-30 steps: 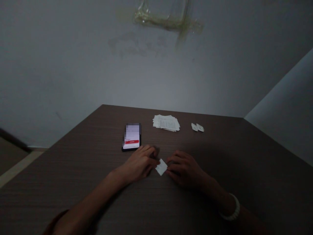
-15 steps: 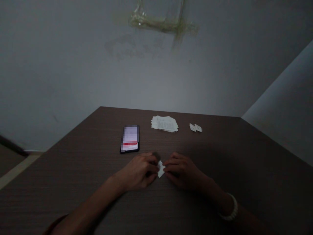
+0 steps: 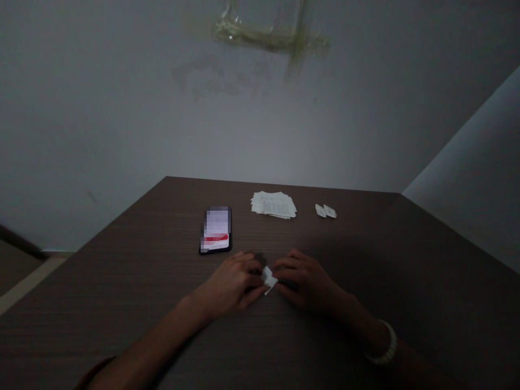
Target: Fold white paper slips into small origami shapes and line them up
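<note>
Your forearms converge over the brown table (image 3: 170, 292), fingers curled: the left hand (image 3: 235, 284) grasps the left side of a small white paper slip (image 3: 268, 278), thumb extended towards its near edge, and the right hand (image 3: 306, 281) pinches the right corner between thumb and fingertips. The slip lies between your hands, nearer to you than the smartphone (image 3: 218, 227) and the stack of printed papers (image 3: 274, 205). Compared with one second earlier, less of the slip shows, and your left thumb reaches farther across.
</note>
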A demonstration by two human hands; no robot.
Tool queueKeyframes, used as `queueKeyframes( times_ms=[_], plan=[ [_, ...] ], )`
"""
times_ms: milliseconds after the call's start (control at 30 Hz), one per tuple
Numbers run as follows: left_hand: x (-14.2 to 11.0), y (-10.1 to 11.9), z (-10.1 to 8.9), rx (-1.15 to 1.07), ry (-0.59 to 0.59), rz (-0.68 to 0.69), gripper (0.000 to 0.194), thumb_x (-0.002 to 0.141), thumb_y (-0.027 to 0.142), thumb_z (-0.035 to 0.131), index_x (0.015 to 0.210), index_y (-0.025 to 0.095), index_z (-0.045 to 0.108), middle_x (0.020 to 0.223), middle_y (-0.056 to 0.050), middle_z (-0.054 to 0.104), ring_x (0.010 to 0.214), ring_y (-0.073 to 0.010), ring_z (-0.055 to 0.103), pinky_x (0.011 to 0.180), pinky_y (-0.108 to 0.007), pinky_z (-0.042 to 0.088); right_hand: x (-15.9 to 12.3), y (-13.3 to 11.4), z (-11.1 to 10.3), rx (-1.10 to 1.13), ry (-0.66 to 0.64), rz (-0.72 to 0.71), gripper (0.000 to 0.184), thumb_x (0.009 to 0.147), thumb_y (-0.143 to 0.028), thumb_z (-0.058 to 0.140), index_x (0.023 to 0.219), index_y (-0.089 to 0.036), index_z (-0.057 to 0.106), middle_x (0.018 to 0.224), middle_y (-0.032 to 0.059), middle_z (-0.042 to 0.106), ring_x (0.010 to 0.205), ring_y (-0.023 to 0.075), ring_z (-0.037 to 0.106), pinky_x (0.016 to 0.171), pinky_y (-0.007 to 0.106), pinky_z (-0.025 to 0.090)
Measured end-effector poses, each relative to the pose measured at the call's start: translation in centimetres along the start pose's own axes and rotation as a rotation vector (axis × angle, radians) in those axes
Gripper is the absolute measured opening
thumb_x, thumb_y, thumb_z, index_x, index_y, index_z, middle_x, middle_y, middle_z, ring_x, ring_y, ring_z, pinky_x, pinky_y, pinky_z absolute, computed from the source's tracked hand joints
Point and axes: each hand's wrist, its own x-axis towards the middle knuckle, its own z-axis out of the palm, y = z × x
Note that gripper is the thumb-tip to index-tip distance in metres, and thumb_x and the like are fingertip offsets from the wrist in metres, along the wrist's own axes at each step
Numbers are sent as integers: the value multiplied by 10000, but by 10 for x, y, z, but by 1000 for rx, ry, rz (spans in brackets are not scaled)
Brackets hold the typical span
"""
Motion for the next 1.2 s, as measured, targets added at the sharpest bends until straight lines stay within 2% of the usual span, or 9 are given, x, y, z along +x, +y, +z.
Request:
queueKeyframes(
  times_ms=[100, 267, 500, 833, 1067, 1200],
  plan=[
    [0, 0, 1, 49, 7, 30, 244, 953, 274, 472, 877, 181, 683, 859, -47, 644, 855, -200, 561, 769, -347, 395, 0, 1, 0, -22, -3, 18, 161, 865, -251, 584, 994, -218, 675, 1069, 48, 660, 943, 214, 526, 822, 356, 447],
    [-2, -1, 6, 137, -9, 26, 179, 903, 234, 521, 811, 174, 662, 858, -56, 634, 822, -205, 557, 756, -356, 377, 0, 1, 2, -47, -3, 11, 145, 880, -257, 576, 970, -218, 683, 1071, 42, 653, 927, 206, 527, 817, 352, 445],
    [0, -5, 10, 28, 38, -20, 210, 921, 221, 515, 791, 163, 669, 872, -45, 654, 831, -188, 563, 746, -326, 376, -2, 6, 7, -58, 49, -23, 124, 886, -243, 585, 924, -206, 697, 1035, 47, 670, 911, 201, 530, 799, 346, 450],
    [-1, -5, 3, 42, -5, -85, 161, 868, 234, 579, 815, 183, 722, 911, -53, 633, 915, -232, 530, 774, -361, 412, -5, 12, 13, -44, 75, -26, 120, 901, -254, 584, 884, -210, 694, 1065, 32, 667, 925, 187, 537, 814, 332, 455],
    [0, -3, 1, 63, 5, -84, 189, 852, 205, 575, 721, 162, 704, 794, -58, 627, 857, -230, 533, 714, -345, 426, 0, 8, 7, -53, 15, -45, 102, 896, -224, 571, 859, -196, 662, 1127, 37, 657, 948, 184, 537, 835, 333, 447],
    [0, -4, 3, 23, 13, -52, 188, 863, 192, 557, 750, 163, 704, 830, -56, 647, 854, -223, 539, 714, -340, 433, 2, 6, 2, -37, -31, -62, 125, 912, -199, 535, 846, -195, 641, 1087, 22, 681, 918, 182, 530, 816, 319, 452]
  ],
)
